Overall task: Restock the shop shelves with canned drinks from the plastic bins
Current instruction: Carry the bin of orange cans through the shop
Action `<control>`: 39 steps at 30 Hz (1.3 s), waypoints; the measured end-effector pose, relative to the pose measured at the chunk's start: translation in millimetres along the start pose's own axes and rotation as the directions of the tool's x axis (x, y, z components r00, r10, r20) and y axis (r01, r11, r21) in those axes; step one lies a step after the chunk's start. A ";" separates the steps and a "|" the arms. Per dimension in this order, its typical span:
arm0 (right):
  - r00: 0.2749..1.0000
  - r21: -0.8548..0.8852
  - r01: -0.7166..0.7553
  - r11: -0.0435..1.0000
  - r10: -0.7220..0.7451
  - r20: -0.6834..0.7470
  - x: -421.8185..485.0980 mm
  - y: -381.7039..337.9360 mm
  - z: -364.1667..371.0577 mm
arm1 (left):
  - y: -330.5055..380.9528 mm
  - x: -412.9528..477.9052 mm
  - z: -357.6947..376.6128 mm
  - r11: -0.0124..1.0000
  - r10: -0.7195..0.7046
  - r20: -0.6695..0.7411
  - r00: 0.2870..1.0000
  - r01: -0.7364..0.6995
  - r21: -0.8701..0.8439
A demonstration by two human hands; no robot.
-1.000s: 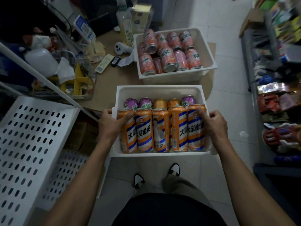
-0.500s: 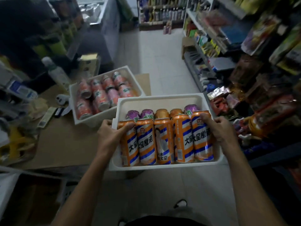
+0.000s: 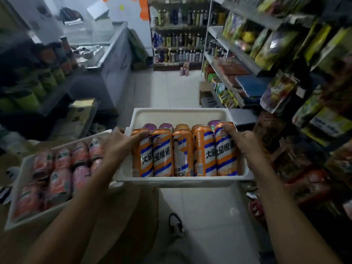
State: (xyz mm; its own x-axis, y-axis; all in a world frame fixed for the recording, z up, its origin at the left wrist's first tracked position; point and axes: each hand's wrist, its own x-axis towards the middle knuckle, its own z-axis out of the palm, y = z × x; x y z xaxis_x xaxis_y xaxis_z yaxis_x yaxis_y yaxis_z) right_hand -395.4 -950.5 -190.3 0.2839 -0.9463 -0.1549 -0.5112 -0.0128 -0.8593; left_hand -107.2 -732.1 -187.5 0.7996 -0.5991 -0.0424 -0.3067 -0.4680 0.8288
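I carry a white plastic bin [image 3: 181, 117] in front of me, above the floor. Several upright orange, blue and white cans [image 3: 183, 153] fill its near side, with purple-topped cans [image 3: 166, 125] behind them. My left hand [image 3: 118, 143] grips the bin's left rim, its thumb across the leftmost can. My right hand [image 3: 242, 140] grips the right rim, thumb on the rightmost can. A second white bin [image 3: 21, 195] of pink cans [image 3: 59, 181] lying on their sides sits on the brown counter at my left.
Stocked shop shelves [image 3: 245, 60] line the right of a tiled aisle [image 3: 167, 90]. Bottle shelves [image 3: 179, 37] close the far end. A chest freezer [image 3: 106, 54] and dark shelves of green cans [image 3: 28, 96] stand on the left. A cardboard box [image 3: 204, 92] sits on the floor.
I have lifted the bin of orange cans off the counter and turned right with it into the aisle. The pink-can bin stays on the counter, now at my left.
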 end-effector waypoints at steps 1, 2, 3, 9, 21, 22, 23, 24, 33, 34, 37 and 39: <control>1.000 0.001 -0.004 1.000 0.004 -0.001 23.2 -6.1 2.9 | 8.1 23.8 7.1 1.000 -0.008 -0.010 1.000 0.008 -0.005; 1.000 0.004 -0.007 1.000 0.007 -0.001 44.5 -13.8 6.3 | 13.9 49.6 14.2 1.000 -0.010 -0.020 1.000 0.010 -0.011; 1.000 0.014 -0.013 1.000 0.013 -0.004 68.0 -21.6 10.0 | 20.3 76.1 21.1 1.000 -0.003 -0.027 1.000 0.003 -0.020; 0.999 0.030 0.019 0.999 -0.018 -0.045 208.5 -86.5 31.9 | 65.8 231.1 47.8 0.999 0.011 -0.009 1.000 -0.011 -0.036; 0.998 0.107 0.058 0.993 -0.058 0.001 526.9 -184.2 102.1 | 141.3 538.4 119.8 1.000 0.000 -0.066 0.998 -0.001 -0.017; 0.997 0.141 0.069 0.988 -0.071 0.007 563.8 -187.5 109.8 | 149.1 568.8 130.0 1.000 0.003 -0.076 0.997 -0.004 -0.013; 0.997 0.154 0.077 0.985 -0.077 -0.002 599.7 -195.1 117.0 | 159.8 598.2 140.5 1.000 0.015 -0.084 0.996 -0.015 -0.009; 0.996 0.143 0.084 0.986 -0.084 -0.008 632.0 -205.7 122.4 | 171.0 625.3 150.1 1.000 0.017 -0.086 0.996 -0.017 0.001; 0.989 0.145 0.126 0.981 -0.136 0.062 885.5 -320.0 162.2 | 267.4 880.2 194.8 0.998 -0.020 -0.142 0.990 0.028 0.053; 0.989 0.144 0.121 0.982 -0.131 0.066 908.5 -332.8 165.3 | 276.9 906.3 199.5 0.999 -0.015 -0.149 0.989 0.022 0.048; 0.992 0.113 0.108 0.988 -0.114 0.048 980.9 -367.2 183.6 | 290.7 994.0 214.7 0.999 -0.001 -0.142 0.990 0.007 0.044; 0.993 0.115 0.107 0.988 -0.111 0.029 1034.5 -381.2 204.4 | 290.2 1059.8 226.2 0.999 0.008 -0.126 0.992 -0.003 0.041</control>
State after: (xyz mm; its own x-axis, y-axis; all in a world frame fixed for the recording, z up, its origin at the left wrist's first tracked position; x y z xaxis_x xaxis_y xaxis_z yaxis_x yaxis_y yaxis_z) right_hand 259.0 -1858.5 -122.5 0.3619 -0.9294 -0.0729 -0.3810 -0.0761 -0.9214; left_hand 534.3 -1649.8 -118.2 0.8559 -0.5160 0.0349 -0.3296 -0.4923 0.8056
